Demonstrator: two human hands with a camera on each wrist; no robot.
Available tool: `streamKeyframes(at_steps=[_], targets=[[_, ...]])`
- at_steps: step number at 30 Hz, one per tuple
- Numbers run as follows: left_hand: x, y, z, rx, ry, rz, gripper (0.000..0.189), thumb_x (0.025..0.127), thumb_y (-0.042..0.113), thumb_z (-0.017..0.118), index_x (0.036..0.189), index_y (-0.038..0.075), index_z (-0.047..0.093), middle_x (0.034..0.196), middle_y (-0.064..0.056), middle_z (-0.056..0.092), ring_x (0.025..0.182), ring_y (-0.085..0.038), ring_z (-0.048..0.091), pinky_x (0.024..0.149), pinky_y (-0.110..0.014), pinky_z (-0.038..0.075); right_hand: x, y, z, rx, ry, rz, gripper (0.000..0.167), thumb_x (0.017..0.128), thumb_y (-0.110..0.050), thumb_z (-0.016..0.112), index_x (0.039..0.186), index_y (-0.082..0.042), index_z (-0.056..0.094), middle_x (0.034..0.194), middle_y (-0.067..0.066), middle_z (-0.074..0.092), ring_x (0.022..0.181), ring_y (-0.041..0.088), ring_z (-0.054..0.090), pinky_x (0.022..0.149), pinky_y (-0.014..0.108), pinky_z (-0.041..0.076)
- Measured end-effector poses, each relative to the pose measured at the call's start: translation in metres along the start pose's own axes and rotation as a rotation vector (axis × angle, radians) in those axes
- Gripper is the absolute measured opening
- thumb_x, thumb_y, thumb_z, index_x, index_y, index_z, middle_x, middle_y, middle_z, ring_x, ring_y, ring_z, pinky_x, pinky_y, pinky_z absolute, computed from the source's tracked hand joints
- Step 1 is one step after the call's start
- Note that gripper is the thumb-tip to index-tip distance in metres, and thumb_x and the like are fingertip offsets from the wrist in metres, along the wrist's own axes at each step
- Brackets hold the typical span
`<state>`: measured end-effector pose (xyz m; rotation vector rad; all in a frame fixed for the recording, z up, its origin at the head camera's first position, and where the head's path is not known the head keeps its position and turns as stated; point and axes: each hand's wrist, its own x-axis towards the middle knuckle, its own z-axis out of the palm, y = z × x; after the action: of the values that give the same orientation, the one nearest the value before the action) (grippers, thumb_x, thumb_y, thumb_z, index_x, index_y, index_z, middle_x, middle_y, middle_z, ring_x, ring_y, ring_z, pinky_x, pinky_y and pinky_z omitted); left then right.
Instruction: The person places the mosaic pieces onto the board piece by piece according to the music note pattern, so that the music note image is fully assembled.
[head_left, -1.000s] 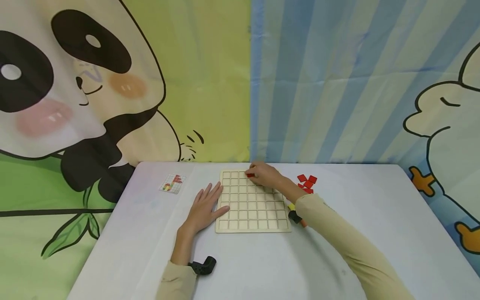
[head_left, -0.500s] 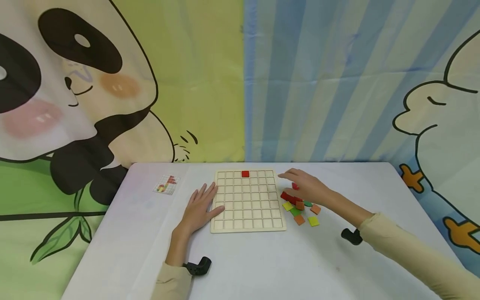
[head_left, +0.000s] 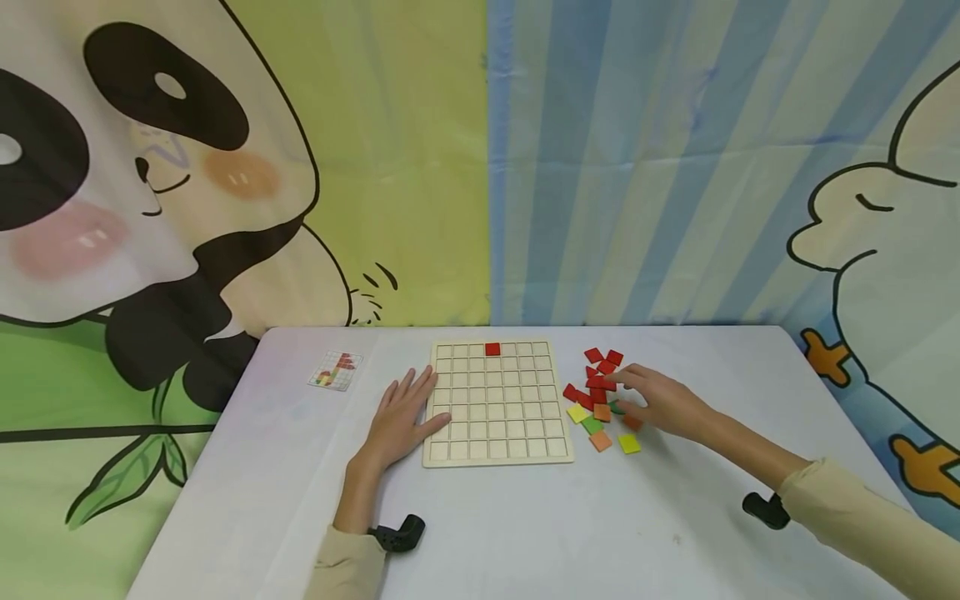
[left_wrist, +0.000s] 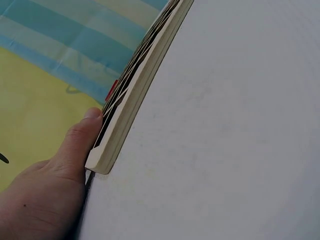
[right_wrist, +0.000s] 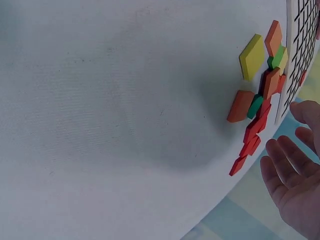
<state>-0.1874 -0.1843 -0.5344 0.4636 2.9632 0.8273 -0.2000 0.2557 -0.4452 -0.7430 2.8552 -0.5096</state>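
A pale wooden grid board (head_left: 495, 404) lies on the table, one red square tile (head_left: 492, 349) in its far row. My left hand (head_left: 401, 417) rests at the board's left edge with fingers spread and thumb over the frame; the left wrist view shows the thumb (left_wrist: 77, 142) against the board's corner. To the right of the board, my right hand (head_left: 663, 402) hovers over the loose tiles, its fingers relaxed and slightly bent, holding nothing. Its fingertips overlap the red tiles (head_left: 597, 383) in the head view. In the right wrist view the palm (right_wrist: 300, 192) shows bare.
Orange tiles (head_left: 600, 441), yellow tiles (head_left: 629, 443) and green tiles (head_left: 592, 425) lie in the same scatter, near the board's right edge. A pattern card (head_left: 336, 371) with a coloured grid lies left of the board. Printed curtains (head_left: 600, 167) hang behind the table.
My right hand has left the board, where a red tile now lies in the far row, and has moved right to over the loose tiles. My left hand stays at the board's edge.
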Motion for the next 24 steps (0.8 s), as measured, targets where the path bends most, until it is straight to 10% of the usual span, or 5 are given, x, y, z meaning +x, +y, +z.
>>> streamKeyframes(at_steps=[24], targets=[[0.000,0.003,0.000,0.014,0.012,-0.004,0.085,0.098,0.054,0.064,0.164,0.011,0.030,0.173,-0.005,0.023,0.162,-0.033,0.012,0.131,-0.056,0.006,0.031,0.021,0.015,-0.109,-0.034,-0.015,0.013,0.089,-0.006,0.079,0.101,-0.006,0.076,0.107,0.012,0.068,0.095,0.026,0.065,0.081,0.039,0.064]])
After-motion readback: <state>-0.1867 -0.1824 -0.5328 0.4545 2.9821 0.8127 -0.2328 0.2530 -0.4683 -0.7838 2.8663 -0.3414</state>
